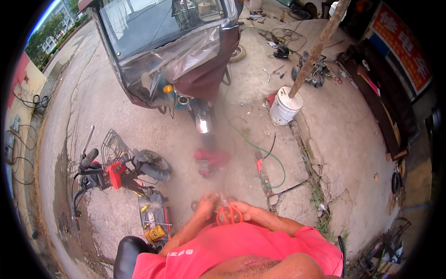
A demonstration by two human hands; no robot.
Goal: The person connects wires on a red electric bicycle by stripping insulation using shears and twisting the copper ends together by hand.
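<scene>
Close in front of my body, my left hand [207, 203] is closed, its fingertips meeting near my right hand; what it holds is hazy and too small to name. My right hand [241, 210] is closed beside it, at an orange-red looped thing [228, 215] that hangs between the hands; the loops look like bent cable or scissor handles, I cannot tell which. Ahead on the concrete lies a red bundle [213, 159], partly blurred. It sits below the front wheel area of a covered three-wheeler [195, 69].
To the left lies a stripped electric scooter [116, 173], with an open box [160, 209] and a yellow meter [154, 233] near me. A green hose [282, 165] curls at right. A wooden post [320, 44] stands in a white bucket [285, 108]. Tools and parts lie behind.
</scene>
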